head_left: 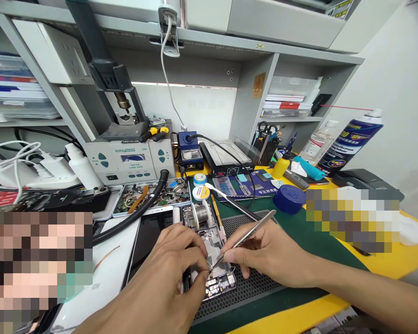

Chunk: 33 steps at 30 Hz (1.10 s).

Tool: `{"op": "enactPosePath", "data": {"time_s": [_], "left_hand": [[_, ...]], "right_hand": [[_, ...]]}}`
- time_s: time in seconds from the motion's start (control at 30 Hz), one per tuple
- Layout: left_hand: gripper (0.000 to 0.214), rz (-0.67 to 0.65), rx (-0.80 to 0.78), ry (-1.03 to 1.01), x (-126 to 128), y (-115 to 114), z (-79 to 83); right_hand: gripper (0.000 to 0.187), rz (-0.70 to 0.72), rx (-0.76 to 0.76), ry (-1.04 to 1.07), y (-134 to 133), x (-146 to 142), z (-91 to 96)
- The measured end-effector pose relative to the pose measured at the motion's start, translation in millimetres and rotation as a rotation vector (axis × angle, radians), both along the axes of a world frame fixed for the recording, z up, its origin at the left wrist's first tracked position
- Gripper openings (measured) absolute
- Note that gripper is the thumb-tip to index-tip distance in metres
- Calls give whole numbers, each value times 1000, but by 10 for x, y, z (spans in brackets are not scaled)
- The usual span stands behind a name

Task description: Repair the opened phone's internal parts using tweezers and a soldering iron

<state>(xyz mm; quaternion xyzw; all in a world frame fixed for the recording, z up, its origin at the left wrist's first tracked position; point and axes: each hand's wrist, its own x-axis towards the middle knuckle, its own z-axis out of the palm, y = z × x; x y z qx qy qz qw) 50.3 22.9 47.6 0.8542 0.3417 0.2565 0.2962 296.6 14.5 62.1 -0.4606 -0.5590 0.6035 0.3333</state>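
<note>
An opened smartphone (212, 242), its metal plate and inner parts exposed, lies on a dark perforated mat (254, 281). My right hand (264, 255) grips a pair of metal tweezers (253, 230) like a pen, their tips pointing down at the phone's middle. From the left, my left hand (176, 255) reaches over the phone's edge. Its thumb and index finger come together close to the tweezer tips; whatever is between them is too small to make out. A solder spool (202, 214) sits at the phone's far end, beside a slim yellow-handled tool (216, 213).
Behind stand a hot-air rework station (125, 162), a soldering unit (190, 150) and a heating plate (226, 160). A black hose (153, 199) curves across at left, over a tray of circuit boards (174, 192). A blue round container (289, 198) sits right, near a spray can (351, 141).
</note>
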Motion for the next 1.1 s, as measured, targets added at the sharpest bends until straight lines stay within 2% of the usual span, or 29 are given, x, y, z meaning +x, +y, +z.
{"op": "enactPosePath", "data": {"time_s": [0.2, 0.43, 0.77, 1.1], "left_hand": [[21, 11, 6, 4, 10, -3, -6], [21, 20, 18, 5, 23, -6, -17], [19, -6, 39, -27, 11, 3, -36], [19, -7, 29, -17, 15, 1, -31]], "right_hand": [[32, 0, 80, -50, -19, 6, -8], [34, 82, 256, -215, -50, 49, 82], [33, 106, 311, -296, -43, 53, 124], [38, 22, 109, -195, -40, 66, 93]]}}
